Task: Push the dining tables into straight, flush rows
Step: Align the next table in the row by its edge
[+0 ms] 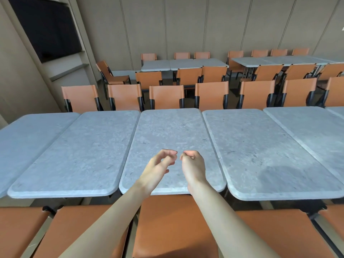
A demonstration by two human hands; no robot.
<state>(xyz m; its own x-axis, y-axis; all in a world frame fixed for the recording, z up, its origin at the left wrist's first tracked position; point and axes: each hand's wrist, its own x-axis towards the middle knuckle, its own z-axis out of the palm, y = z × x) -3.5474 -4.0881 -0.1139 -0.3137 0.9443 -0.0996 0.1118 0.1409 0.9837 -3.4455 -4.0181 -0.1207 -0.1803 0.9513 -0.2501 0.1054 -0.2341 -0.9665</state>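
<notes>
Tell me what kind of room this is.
Probably a canteen or dining hall: long rows of grey stone-look rectangular tabletops set side by side, ranks of matching orange leather-backed chairs with black frames, and a dark wall-mounted screen.

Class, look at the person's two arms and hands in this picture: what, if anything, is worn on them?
Nothing shows on either. The left hand and right hand are bare, with no gloves, rings, watch or bracelet visible. Both forearms are uncovered down to the bottom edge of the picture, with no sleeve in view.
</notes>
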